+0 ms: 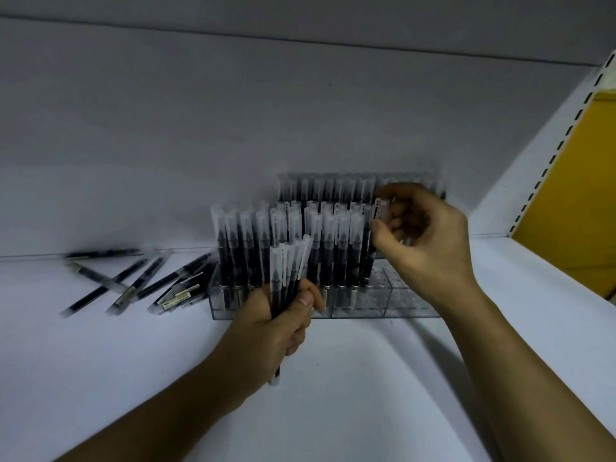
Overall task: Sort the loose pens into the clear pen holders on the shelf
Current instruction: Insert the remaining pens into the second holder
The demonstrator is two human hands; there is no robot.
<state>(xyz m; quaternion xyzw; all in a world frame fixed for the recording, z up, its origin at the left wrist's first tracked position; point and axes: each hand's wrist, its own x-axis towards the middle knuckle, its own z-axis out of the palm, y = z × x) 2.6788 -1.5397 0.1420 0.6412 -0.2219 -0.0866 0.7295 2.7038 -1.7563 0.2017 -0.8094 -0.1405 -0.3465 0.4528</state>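
left hand (283,323): grips pen bunch (289,271) before holder (386,301) | right hand (423,235): pinches one pen (380,211) above holder

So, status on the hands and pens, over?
Left hand grips a pen bundle. Right hand pinches one pen at the clear holder. Loose pens lie left; nothing blocking.
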